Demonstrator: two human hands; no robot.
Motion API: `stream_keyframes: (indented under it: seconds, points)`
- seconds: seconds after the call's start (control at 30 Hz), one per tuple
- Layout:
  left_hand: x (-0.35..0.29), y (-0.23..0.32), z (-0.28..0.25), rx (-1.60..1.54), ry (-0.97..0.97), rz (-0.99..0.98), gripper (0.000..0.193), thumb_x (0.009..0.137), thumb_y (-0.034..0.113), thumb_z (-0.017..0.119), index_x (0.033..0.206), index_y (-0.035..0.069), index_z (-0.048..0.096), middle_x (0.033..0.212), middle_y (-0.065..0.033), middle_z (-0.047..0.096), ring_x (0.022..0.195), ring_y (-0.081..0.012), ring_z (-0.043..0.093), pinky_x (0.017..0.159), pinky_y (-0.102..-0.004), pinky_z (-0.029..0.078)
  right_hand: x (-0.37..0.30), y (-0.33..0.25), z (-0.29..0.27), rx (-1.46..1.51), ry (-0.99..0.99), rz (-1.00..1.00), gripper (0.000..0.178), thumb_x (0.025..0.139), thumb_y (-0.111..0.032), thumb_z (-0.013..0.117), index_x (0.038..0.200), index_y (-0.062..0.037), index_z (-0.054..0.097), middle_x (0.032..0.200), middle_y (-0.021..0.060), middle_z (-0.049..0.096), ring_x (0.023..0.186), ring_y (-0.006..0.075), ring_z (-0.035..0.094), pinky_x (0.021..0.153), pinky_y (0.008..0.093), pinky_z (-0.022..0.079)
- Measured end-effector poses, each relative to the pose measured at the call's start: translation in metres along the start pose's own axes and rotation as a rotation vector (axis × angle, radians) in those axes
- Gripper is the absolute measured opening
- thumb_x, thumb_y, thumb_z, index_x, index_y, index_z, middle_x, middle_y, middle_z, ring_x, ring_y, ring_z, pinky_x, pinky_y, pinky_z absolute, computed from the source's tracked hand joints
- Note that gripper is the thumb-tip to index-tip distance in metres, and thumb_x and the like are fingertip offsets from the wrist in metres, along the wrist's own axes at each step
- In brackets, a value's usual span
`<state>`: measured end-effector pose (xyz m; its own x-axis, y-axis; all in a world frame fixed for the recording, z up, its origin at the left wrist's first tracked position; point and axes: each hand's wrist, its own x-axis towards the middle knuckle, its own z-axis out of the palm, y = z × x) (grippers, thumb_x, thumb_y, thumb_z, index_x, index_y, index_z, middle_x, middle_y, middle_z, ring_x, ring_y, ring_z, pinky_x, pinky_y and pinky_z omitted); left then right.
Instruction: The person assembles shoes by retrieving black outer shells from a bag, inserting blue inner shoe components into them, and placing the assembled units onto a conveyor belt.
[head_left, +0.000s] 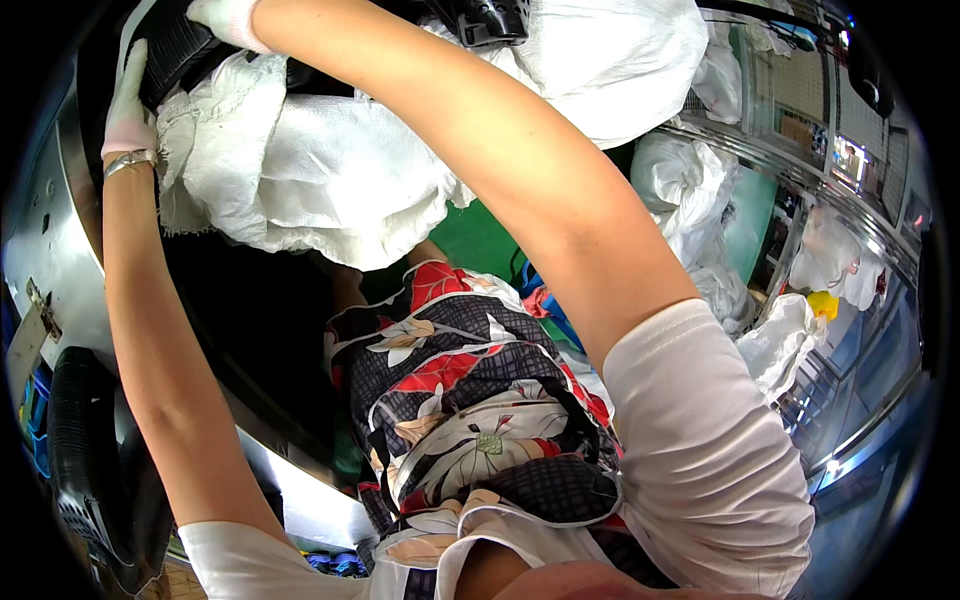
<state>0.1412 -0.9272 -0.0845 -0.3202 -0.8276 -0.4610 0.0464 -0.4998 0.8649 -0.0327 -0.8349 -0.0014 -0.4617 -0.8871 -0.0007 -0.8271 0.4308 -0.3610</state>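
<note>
Both of my hands wear white gloves and are at the upper left, at arm's length. Between them is a black ribbed plastic piece (178,52), partly cut off by the picture's top edge. My left hand (128,112), with a silvery band at the wrist, grips its left side. From the other side my right hand (228,20) reaches across and holds its upper right part; some fingers are out of view. Just below lies a frayed white woven sack (330,170). Another black plastic part (490,22) rests on white sacking farther right.
Left of me stand a metal panel (62,225) and a black plastic part (88,450). A bulging white sack (620,60) sits at the upper right. White plastic bags (690,200) hang or lie beside a metal rack (800,170). Green floor (475,240) shows below the sacks.
</note>
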Motion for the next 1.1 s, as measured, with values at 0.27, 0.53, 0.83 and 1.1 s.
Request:
stream_keyframes:
  seconds: [0.27, 0.53, 0.83, 1.1]
  points:
    - [-0.079, 0.020, -0.005, 1.041, 0.104, 0.927, 0.084, 0.062, -0.025, 0.053, 0.136, 0.015, 0.045, 0.128, -0.0206, 0.048, 0.115, -0.0333, 0.050, 0.097, -0.0354, 0.043, -0.029, -0.008, -0.045, 0.352, 0.010, -0.128, 0.043, 0.088, -0.037, 0.045, 0.107, 0.0000, 0.057, 0.097, 0.0260, 0.063, 0.093, 0.0403, 0.060, 0.082, 0.0457, 0.047]
    - [-0.190, 0.071, 0.036, 0.009, 0.057, 0.475, 0.039, 0.084, 0.021, 0.068, 0.115, 0.001, 0.055, 0.103, -0.0065, 0.062, 0.091, -0.0137, 0.057, 0.081, -0.0275, 0.046, -0.092, -0.010, -0.102, 0.617, 0.141, -0.144, 0.047, 0.086, -0.025, 0.051, 0.126, -0.0004, 0.048, 0.119, 0.0210, 0.057, 0.111, 0.0326, 0.055, 0.097, 0.0376, 0.041]
    - [-0.271, 0.071, 0.018, -0.495, 0.023, 0.205, 0.041, 0.090, 0.020, 0.057, 0.124, -0.003, 0.049, 0.118, -0.0098, 0.057, 0.105, -0.0174, 0.054, 0.094, -0.0309, 0.042, -0.182, -0.030, -0.183, 0.637, -0.092, -0.313, 0.060, 0.077, -0.018, 0.064, 0.132, -0.0008, 0.044, 0.130, 0.0189, 0.050, 0.122, 0.0308, 0.047, 0.104, 0.0357, 0.035]
    - [-0.398, 0.046, -0.032, -0.727, -0.100, 0.158, 0.041, 0.094, 0.024, 0.053, 0.124, -0.003, 0.045, 0.119, -0.0118, 0.057, 0.106, -0.0206, 0.058, 0.094, -0.0357, 0.046, -0.270, -0.075, -0.230, 0.647, -0.274, -0.472, 0.071, 0.069, -0.009, 0.071, 0.134, -0.0035, 0.042, 0.137, 0.0194, 0.042, 0.125, 0.0343, 0.043, 0.105, 0.0373, 0.035]
